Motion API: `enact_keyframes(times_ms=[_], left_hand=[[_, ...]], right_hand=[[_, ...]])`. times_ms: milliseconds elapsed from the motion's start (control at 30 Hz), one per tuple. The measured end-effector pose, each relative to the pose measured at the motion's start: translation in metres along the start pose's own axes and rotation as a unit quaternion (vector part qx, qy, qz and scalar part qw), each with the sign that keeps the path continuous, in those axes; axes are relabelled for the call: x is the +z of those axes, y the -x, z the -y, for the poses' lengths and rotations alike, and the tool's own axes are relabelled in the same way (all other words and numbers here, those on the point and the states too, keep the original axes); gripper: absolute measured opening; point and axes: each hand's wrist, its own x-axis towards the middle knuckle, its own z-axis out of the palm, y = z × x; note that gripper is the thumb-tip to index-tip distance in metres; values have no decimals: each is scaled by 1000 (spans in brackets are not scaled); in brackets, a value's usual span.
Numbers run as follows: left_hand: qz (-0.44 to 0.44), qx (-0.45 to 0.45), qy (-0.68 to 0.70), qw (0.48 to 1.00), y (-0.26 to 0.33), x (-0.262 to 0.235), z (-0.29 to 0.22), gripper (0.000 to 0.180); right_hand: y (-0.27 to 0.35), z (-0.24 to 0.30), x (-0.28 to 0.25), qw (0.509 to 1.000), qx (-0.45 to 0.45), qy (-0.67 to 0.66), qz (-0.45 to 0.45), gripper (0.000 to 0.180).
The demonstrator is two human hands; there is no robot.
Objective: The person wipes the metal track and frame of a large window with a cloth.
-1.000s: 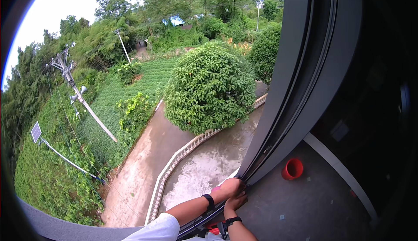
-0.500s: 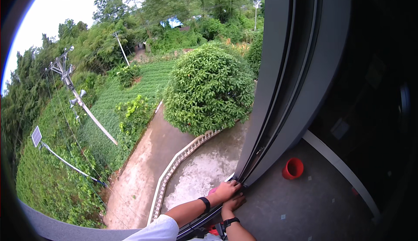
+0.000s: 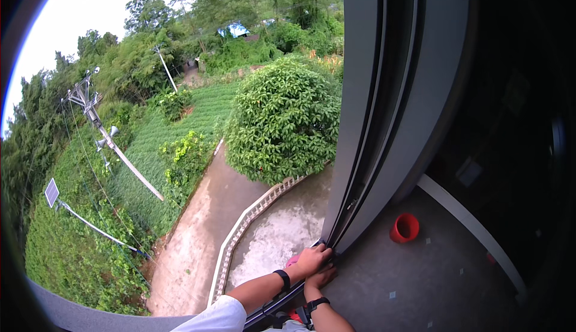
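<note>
Window frame [image 3: 389, 122] sitting farther left | long axis rising up-right from our left hand [image 3: 312, 261] (the nearer one) and right hand [image 3: 322, 277] | can't tell whether we're gripping

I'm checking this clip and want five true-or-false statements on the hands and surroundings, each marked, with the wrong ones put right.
1. The left hand and right hand are both at the lower part of the window frame. True.
2. The bucket is blue. False: it is red.
3. A dark band is on the left wrist, and the right wrist has one too. True.
4. The solar panel is right of the round tree in the picture. False: it is to the left.
5. The right hand is inside the bucket. False: it is at the frame, apart from the bucket.
</note>
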Motion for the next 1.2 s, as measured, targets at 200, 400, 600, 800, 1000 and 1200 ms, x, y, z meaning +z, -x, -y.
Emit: enact_keyframes(times_ms=[200, 400, 600, 800, 1000, 1200], left_hand=[[41, -31, 42, 998, 7, -6, -6, 35], [88, -69, 37, 993, 20, -12, -10, 42], [142, -5, 8, 990, 8, -34, 10, 35], [116, -45, 20, 992, 16, -31, -8, 39], [157, -73, -15, 985, 17, -34, -11, 38], [213, -23, 4, 977, 28, -48, -3, 46]], right_hand=[[6, 6, -18, 989, 74, -128, 17, 34], [8, -2, -10, 999, -29, -30, -10, 35], [4, 17, 14, 936, 34, -272, -219, 43], [2, 4, 16, 940, 55, -277, -191, 43], [8, 3, 7, 952, 50, -269, -138, 43], [4, 7, 5, 952, 66, -246, -171, 44]])
